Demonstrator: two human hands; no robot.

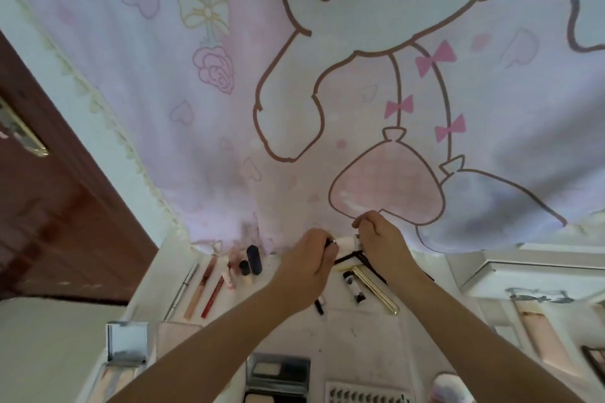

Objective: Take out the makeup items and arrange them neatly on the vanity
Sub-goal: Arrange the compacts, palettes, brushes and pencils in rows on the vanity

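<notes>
Currently, both hands: over the desk's far edge, sharing one small white tube (pixel 346 241).
left hand (pixel 307 267): fingers curled round the tube's dark end.
right hand (pixel 381 240): fingertips pinch the tube's other end.
tube: held level between the hands, off the desk surface, in front of the curtain (pixel 229 75).
far-left of desk (pixel 353 337): row of slim pens and lip sticks (pixel 209 285), roughly parallel; dark navy tube (pixel 254 259) upright at the far edge beside them.
centre, under the hands: gold tube (pixel 376 291) and a black-and-white tube (pixel 353 288) lying side by side; black sticks (pixel 347 257) crossed behind them.
near edge: open compacts (pixel 278 373), silver box (pixel 127 342), pink puff (pixel 453 388).
left of frame: brown door (pixel 49 206).
</notes>
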